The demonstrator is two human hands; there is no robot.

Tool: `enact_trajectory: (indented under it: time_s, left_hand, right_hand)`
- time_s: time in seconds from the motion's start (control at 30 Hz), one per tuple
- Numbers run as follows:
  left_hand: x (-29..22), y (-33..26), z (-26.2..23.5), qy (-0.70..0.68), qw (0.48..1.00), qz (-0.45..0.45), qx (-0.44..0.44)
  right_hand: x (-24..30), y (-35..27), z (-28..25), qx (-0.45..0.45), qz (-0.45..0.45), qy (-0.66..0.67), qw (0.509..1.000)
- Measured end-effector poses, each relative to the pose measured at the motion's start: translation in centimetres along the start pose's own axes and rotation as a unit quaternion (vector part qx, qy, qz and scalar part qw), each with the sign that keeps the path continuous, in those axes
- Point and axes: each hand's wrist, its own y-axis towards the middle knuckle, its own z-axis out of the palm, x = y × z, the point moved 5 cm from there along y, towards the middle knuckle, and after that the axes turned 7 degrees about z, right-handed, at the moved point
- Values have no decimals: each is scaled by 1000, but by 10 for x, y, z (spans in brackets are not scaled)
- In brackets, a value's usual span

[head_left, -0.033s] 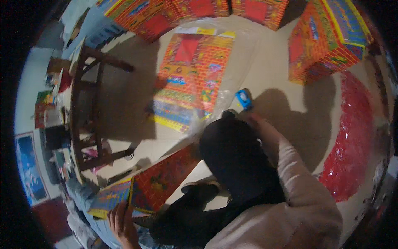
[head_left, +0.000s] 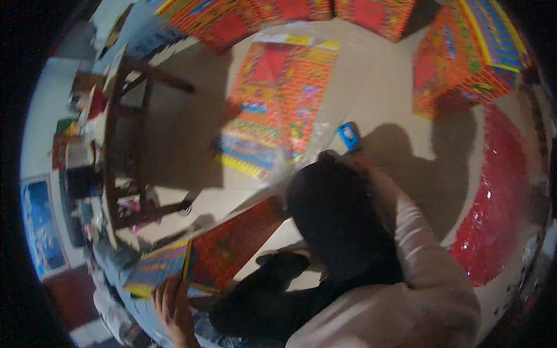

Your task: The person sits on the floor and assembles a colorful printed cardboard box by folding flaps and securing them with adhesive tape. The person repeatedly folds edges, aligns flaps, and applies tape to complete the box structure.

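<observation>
Printed box (head_left: 232, 240) is seen low on the left, slanted beside the person's black-trousered leg (head_left: 333, 214), with its blue-and-yellow end (head_left: 159, 271) nearest the left hand (head_left: 173, 310). Left fingers are laid on the edge of that end; whether it is pinched or only touched cannot be told. Right hand (head_left: 371, 171) is held out past the knee, next to a small blue item (head_left: 349, 137) over the floor; its fingers are blurred and shadowed, so gripping or not cannot be told.

Judged for handling: the box is best steadied with light, even pressure, spread over several fingers, as thin board would likely be dented by a hard pinch. The end should be kept square to the long side so the fold is not twisted. The blue item is best handled clear of the knee.

Materials: box looks like printed card, brick pattern in red and orange, flat faces, crisp edges. A flat printed sheet (head_left: 249, 110) is laid on smooth, pale floor, with crinkled clear plastic (head_left: 322, 136) alongside. A finished-looking box (head_left: 452, 69) is stood upper right, near a glossy red sheet (head_left: 493, 214). Dark wooden legs (head_left: 168, 80) are seen under the cluttered counter, left.
</observation>
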Motion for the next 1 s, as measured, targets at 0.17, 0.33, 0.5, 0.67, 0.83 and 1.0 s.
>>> enact_trajectory:
  time_s: [0.17, 0.33, 0.5, 0.67, 0.83, 1.0]
  left_hand:
    - [-1, 20, -6, -34, 998, 28, -39]
    - [-2, 7, -21, -13, 999, 30, -12]
    - [-2, 14, -13, -45, 997, 49, -36]
    - [-1, 10, -10, -41, 996, 57, -46]
    - [0, 9, -6, -40, 994, 81, -59]
    - [1, 7, -6, -53, 990, 96, -91]
  right_hand:
    - [49, -27, -69, 8, -239, 208, 948]
    - [250, -161, -185, 142, -288, 352, 879]
    - [365, -305, -267, 355, -334, 377, 787]
    - [415, -430, -218, 496, -372, 300, 725]
    - [415, -464, -162, 572, -261, 327, 706]
    - [420, -471, -150, 564, -222, 329, 724]
